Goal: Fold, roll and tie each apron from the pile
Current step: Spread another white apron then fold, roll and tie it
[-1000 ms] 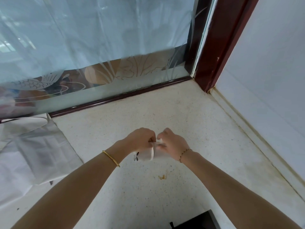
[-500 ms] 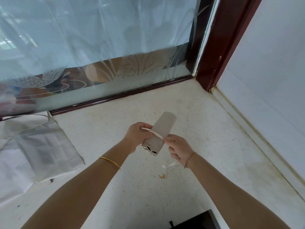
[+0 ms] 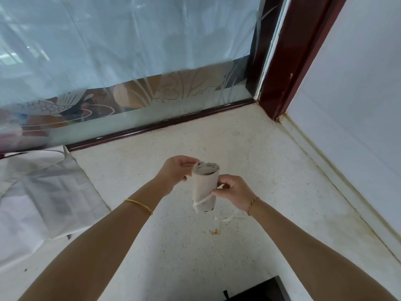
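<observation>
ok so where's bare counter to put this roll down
Free: counter between the hands and the right wall, and beyond them toward the window. Crowded: left, under the apron pile. A dark object sits at the near edge.

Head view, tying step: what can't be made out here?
- Knot on the rolled apron: the strap wraps it, but the right hand hides where it ends.
- Pile of aprons: cut by the left edge; count unclear.
- Dark object: cut by the bottom edge; unidentifiable.
- Left hand: its fingertips sit behind the roll.
</observation>
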The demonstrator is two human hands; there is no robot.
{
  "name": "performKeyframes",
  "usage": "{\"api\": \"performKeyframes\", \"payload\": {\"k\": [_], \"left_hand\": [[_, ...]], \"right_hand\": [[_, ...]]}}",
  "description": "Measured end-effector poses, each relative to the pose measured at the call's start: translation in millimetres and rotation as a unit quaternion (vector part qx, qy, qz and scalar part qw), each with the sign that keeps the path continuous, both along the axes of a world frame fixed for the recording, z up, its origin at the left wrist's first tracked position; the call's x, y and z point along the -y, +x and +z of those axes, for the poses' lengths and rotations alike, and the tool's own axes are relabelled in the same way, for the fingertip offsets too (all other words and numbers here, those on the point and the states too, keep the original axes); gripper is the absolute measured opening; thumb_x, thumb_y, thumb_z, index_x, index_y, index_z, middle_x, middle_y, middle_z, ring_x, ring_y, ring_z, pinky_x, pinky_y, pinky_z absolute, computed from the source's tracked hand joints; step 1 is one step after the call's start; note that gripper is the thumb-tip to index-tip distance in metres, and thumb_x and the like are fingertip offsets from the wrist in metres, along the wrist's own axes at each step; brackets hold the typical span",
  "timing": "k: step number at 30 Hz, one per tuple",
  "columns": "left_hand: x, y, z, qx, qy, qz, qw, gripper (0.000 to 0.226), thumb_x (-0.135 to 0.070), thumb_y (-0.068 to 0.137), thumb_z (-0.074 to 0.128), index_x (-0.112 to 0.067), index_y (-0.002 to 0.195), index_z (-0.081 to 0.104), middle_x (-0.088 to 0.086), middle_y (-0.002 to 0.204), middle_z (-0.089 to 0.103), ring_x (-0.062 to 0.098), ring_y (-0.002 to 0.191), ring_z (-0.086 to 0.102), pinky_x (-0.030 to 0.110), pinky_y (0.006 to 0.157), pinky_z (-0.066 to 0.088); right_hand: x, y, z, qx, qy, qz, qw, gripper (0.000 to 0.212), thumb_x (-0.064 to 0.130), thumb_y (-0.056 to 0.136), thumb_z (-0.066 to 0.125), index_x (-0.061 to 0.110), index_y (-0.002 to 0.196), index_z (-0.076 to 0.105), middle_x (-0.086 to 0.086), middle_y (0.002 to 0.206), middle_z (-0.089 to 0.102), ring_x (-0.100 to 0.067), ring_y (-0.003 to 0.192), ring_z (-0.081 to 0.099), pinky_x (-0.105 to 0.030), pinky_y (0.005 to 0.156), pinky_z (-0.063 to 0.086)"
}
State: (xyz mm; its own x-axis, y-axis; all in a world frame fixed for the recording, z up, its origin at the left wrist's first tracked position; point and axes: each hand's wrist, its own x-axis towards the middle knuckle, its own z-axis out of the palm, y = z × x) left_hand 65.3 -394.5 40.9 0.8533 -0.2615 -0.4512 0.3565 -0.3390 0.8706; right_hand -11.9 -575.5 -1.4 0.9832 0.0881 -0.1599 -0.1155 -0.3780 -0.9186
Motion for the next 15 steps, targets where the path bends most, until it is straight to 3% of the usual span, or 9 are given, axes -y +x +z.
{"api": "performKeyframes", "payload": {"k": [3,6,9,12,15], "left_hand": [[1,-4,-2,0.004,-0.037,-0.030,0.999,0.018,-0.004,0.084,0.066,-0.012,0.101,0.067,0.004,0.095,0.074,0.014,0.084,0.065,0.026,0.079,0.053],[0,-14,-16,0.003,-0.052,-0.058,0.997,0.021,-0.004,0.084,0.066,-0.012,0.104,0.067,0.005,0.097,0.074,0.012,0.092,0.068,0.024,0.084,0.051],[1,-34,-43,-0.014,-0.056,-0.049,0.997,0.022,-0.001,0.083,0.068,-0.015,0.100,0.069,0.007,0.101,0.072,0.014,0.097,0.066,0.023,0.090,0.049],[4,-54,-71,-0.027,-0.075,-0.025,0.996,0.022,-0.001,0.084,0.066,-0.015,0.102,0.069,0.020,0.102,0.069,0.019,0.092,0.063,0.019,0.083,0.050],[16,-64,-85,-0.040,-0.103,-0.011,0.994,0.023,-0.004,0.082,0.069,-0.010,0.104,0.069,0.024,0.100,0.067,0.022,0.091,0.063,0.018,0.082,0.051]], "right_hand": [[-6,3,0,0.078,-0.096,0.054,0.991,0.015,0.003,0.084,0.066,0.007,0.096,0.072,0.006,0.088,0.067,0.008,0.071,0.057,-0.009,0.068,0.040],[-9,-1,-14,0.177,-0.227,0.115,0.951,0.015,0.013,0.085,0.066,0.021,0.095,0.074,0.005,0.096,0.070,-0.010,0.087,0.065,-0.024,0.076,0.052],[-9,-15,-38,0.233,-0.274,0.146,0.922,0.019,0.009,0.071,0.078,0.021,0.084,0.074,0.001,0.094,0.071,-0.016,0.083,0.070,-0.025,0.065,0.058],[-7,-29,-62,0.215,-0.299,0.196,0.909,0.029,0.001,0.056,0.084,0.019,0.076,0.071,0.002,0.089,0.069,-0.011,0.071,0.066,-0.026,0.047,0.056],[0,-36,-73,0.177,-0.309,0.214,0.910,0.031,0.006,0.056,0.085,0.022,0.078,0.070,0.003,0.092,0.068,-0.012,0.063,0.064,-0.022,0.045,0.053]]}}
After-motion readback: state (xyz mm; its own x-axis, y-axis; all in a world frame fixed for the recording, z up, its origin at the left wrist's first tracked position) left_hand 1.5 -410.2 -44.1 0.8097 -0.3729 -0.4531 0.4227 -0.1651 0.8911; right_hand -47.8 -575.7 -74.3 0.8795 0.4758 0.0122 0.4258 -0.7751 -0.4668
